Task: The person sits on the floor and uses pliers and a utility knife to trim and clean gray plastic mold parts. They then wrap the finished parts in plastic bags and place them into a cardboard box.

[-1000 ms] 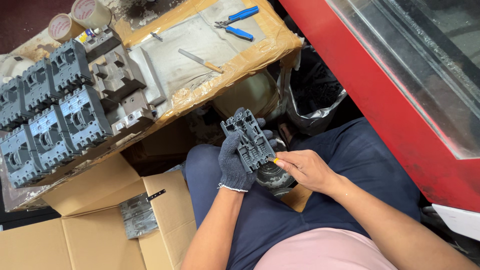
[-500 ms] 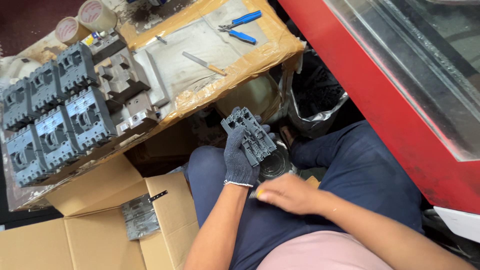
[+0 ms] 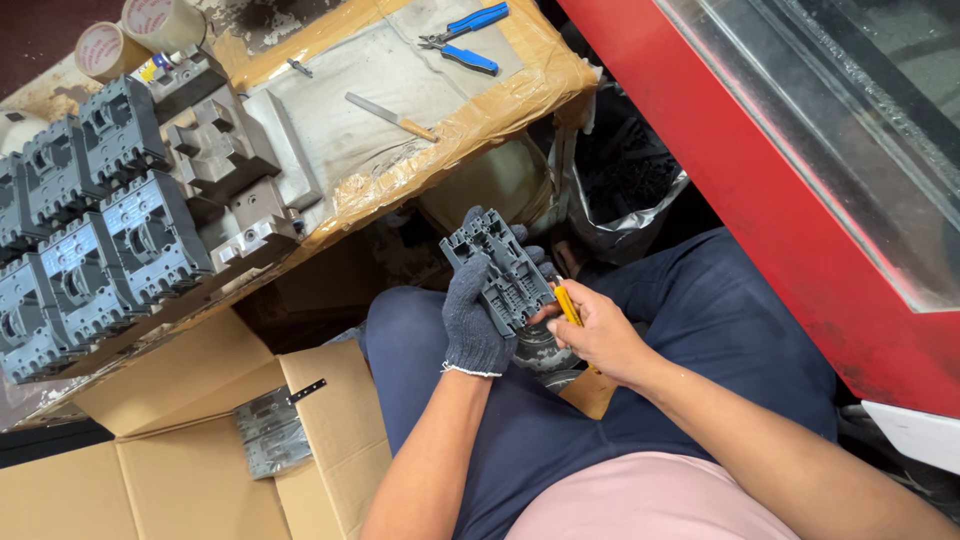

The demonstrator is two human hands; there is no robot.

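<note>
The left hand [image 3: 478, 322], in a dark knitted glove, is wrapped around a grey plastic housing [image 3: 500, 268] and holds it up over the lap, ribbed inside facing up. The bare right hand [image 3: 598, 335] is clenched on a yellow-handled tool [image 3: 567, 303], its end touching the housing's lower right edge.

Just below the hands a round dark part [image 3: 540, 348] rests between the thighs. Down and to the left of the left hand stands an open cardboard box [image 3: 200, 440] with a bag of metal pieces [image 3: 270, 432] on its flap.

Up and to the left of the hands, the surface [image 3: 480, 100] is covered in taped cardboard. It carries rows of grey breaker blocks [image 3: 90, 240], a file [image 3: 390, 115], blue-handled pliers [image 3: 465, 40] and two tape rolls [image 3: 130, 30].
</note>
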